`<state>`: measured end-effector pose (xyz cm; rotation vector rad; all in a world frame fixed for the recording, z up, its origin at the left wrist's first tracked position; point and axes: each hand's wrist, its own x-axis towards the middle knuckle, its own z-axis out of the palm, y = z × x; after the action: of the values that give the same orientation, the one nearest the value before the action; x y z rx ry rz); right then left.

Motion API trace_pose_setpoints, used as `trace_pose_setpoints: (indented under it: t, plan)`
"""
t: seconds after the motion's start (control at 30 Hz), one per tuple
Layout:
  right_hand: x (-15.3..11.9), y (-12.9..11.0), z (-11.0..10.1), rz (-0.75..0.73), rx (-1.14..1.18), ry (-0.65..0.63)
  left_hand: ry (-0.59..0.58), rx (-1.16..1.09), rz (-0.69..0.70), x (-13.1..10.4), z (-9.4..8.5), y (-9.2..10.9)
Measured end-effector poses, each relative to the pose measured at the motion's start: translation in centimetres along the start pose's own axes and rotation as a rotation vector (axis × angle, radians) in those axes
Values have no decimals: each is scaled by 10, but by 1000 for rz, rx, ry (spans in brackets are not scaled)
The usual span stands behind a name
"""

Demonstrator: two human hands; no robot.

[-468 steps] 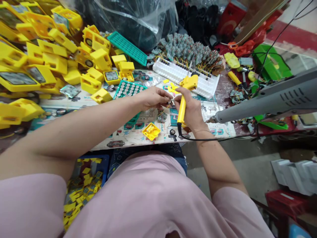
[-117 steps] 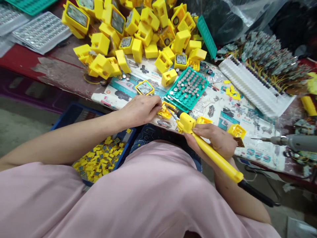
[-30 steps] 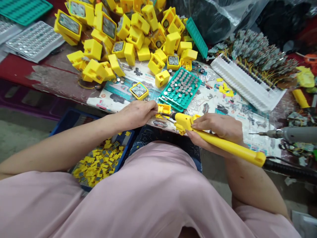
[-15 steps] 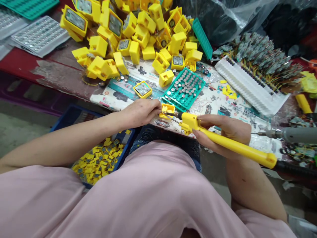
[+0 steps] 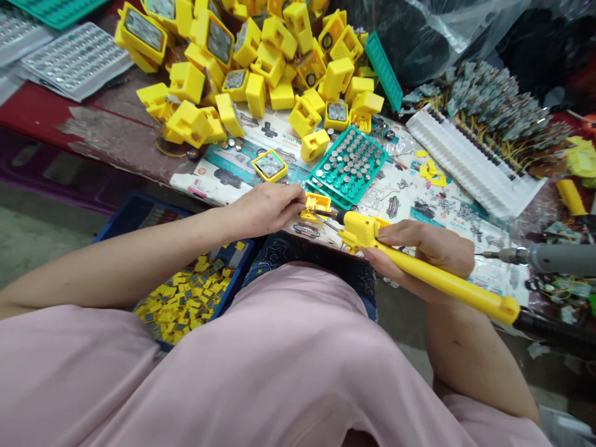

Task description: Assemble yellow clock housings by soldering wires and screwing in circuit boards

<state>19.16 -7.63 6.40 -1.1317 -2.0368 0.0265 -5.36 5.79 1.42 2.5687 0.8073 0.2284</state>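
Observation:
My left hand (image 5: 274, 208) is closed at the table's front edge, its fingertips pinching the left side of a small open yellow plastic housing (image 5: 321, 202). My right hand (image 5: 426, 251) wraps around a yellow soldering gun (image 5: 361, 230) with a long handle. The gun's thin metal tip and a feed tube beside it point left into the housing. Whether the tip touches anything inside is too small to tell. Just behind sits a green tray (image 5: 349, 164) with rows of button cells. A yellow housing with a silvery face (image 5: 270, 165) lies behind my left hand.
A heap of yellow housings (image 5: 270, 62) covers the back. To the right are a white foam rack (image 5: 470, 164), bundled wired circuit boards (image 5: 503, 99) and a grey electric screwdriver (image 5: 559, 256). A blue crate (image 5: 244, 267) of yellow parts stands below the table on the left.
The view has shifted slightly. Both hands keep their hold, and the soldering gun's tip stays at the housing.

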Motion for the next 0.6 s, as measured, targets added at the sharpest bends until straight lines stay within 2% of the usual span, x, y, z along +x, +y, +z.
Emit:
trace_pose_setpoints:
  t: [0.13,0.43,0.6]
  plan:
    - [4,-1,2,-32,13,16,5,0,10,0,1,0]
    - [8,-2,-1,-58,29,-59,-9,50,-50,2,5,2]
    - [6,0,-6,-18,57,21,-40,35,-65,1,1,3]
